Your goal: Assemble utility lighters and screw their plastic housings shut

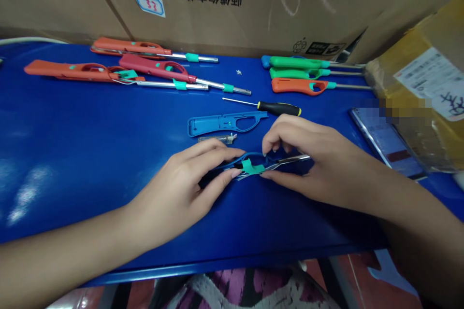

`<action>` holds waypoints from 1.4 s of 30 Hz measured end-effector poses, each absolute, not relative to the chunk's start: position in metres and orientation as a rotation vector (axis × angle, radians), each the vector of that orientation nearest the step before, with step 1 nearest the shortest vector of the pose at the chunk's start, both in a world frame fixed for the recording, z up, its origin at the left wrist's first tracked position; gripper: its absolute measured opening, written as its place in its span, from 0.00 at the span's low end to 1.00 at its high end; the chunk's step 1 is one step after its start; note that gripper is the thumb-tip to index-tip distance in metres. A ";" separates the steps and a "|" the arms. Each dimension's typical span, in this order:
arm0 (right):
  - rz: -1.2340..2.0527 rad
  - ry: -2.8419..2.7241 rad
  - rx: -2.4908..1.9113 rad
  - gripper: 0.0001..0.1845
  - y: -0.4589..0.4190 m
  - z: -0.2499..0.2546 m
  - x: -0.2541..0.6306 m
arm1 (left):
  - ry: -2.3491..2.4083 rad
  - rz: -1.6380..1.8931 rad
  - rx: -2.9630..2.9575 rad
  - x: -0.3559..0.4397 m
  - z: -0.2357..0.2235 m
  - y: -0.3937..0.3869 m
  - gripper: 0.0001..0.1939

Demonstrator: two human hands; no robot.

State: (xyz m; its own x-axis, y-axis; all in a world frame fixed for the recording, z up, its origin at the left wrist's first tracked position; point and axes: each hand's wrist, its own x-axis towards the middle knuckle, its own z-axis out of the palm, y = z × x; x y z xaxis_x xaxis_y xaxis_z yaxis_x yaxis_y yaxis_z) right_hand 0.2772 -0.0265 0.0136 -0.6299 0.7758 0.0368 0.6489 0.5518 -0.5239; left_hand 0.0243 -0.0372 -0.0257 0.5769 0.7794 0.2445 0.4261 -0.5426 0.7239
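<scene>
Low over the blue table, a blue long-necked lighter with its casing apart [270,159] is held between my two hands. Its green trigger piece [252,167] and thin wires show, and a metal tube points right. My left hand [192,174] pinches the handle end. The thumb and fingers of my right hand [311,154] close around the part where the tube begins. Just beyond lie the loose blue casing half [213,124] and a clear fuel tank [217,139]. A black and yellow screwdriver [279,108] rests behind my right hand.
Red and orange lighters [155,66] lie at the back left, with tiny screws [239,72] to their right. Green and orange lighters [300,75] sit at the back right. A phone [387,145] and a yellow-taped parcel [427,72] are on the right. A cardboard box [217,19] stands behind.
</scene>
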 end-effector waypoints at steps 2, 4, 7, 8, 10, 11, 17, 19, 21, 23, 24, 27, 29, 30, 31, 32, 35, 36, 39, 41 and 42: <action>0.520 -2.668 -1.071 0.03 -0.027 0.014 0.277 | 1.000 0.761 2.156 0.025 -0.025 -0.037 0.13; 0.384 -2.760 -0.989 0.09 -0.027 0.013 0.278 | 1.052 0.754 2.059 0.025 -0.025 -0.038 0.14; 0.316 -2.770 -0.922 0.15 -0.027 0.013 0.278 | 1.098 0.705 1.852 0.025 -0.024 -0.041 0.16; 0.309 -2.767 -0.899 0.16 -0.027 0.013 0.278 | 1.104 0.693 1.811 0.025 -0.024 -0.041 0.16; 0.302 -2.768 -0.858 0.16 -0.027 0.013 0.278 | 1.113 0.695 1.808 0.026 -0.024 -0.041 0.16; 0.303 -2.771 -0.842 0.16 -0.027 0.013 0.278 | 1.116 0.703 1.828 0.026 -0.023 -0.041 0.15; 0.319 -2.765 -0.829 0.15 -0.027 0.013 0.280 | 1.110 0.729 1.953 0.027 -0.022 -0.038 0.13; 0.324 -2.760 -0.806 0.15 -0.027 0.013 0.281 | 1.103 0.733 1.982 0.027 -0.022 -0.039 0.13; 0.303 -2.761 -0.802 0.14 -0.028 0.013 0.281 | 1.100 0.737 1.995 0.026 -0.022 -0.040 0.14; 0.271 -2.758 -0.848 0.12 -0.028 0.014 0.280 | 1.085 0.744 2.008 0.026 -0.022 -0.041 0.14; 0.270 -2.746 -0.893 0.10 -0.028 0.015 0.280 | 1.072 0.747 2.017 0.026 -0.022 -0.041 0.13; 0.363 -2.643 -1.053 0.04 -0.027 0.017 0.278 | 1.023 0.771 2.066 0.024 -0.020 -0.042 0.12; 0.452 -2.541 -1.121 0.11 -0.027 0.018 0.278 | 0.988 0.796 2.106 0.024 -0.019 -0.042 0.12; 0.490 -2.498 -1.144 0.14 -0.026 0.019 0.278 | 0.967 0.813 2.126 0.023 -0.019 -0.042 0.13; 0.528 -2.467 -1.155 0.17 -0.026 0.019 0.278 | 0.950 0.827 2.143 0.023 -0.018 -0.041 0.13; 0.573 -2.451 -1.158 0.18 -0.026 0.019 0.278 | 0.937 0.834 2.156 0.023 -0.017 -0.041 0.13; 0.716 -2.435 -1.134 0.09 -0.027 0.019 0.278 | 0.917 0.843 2.170 0.024 -0.016 -0.039 0.14; 0.746 -2.430 -1.120 0.07 -0.028 0.020 0.277 | 0.916 0.840 2.169 0.024 -0.016 -0.039 0.14; 0.741 -2.395 -1.085 0.05 -0.030 0.020 0.275 | 0.932 0.843 2.163 0.026 -0.015 -0.039 0.14; 0.724 -2.371 -1.068 0.05 -0.032 0.020 0.273 | 0.947 0.848 2.157 0.026 -0.014 -0.040 0.13; 0.724 -2.360 -1.061 0.05 -0.032 0.020 0.273 | 0.951 0.848 2.154 0.026 -0.014 -0.041 0.13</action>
State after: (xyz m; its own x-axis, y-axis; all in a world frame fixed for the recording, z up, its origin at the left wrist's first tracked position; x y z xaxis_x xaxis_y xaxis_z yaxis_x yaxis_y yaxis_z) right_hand 0.2727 -0.0324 0.0203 -0.6028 0.7765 0.1835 0.5399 0.5662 -0.6228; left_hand 0.0259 -0.0409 -0.0138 0.5326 0.7918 0.2990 0.3880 -0.5424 0.7451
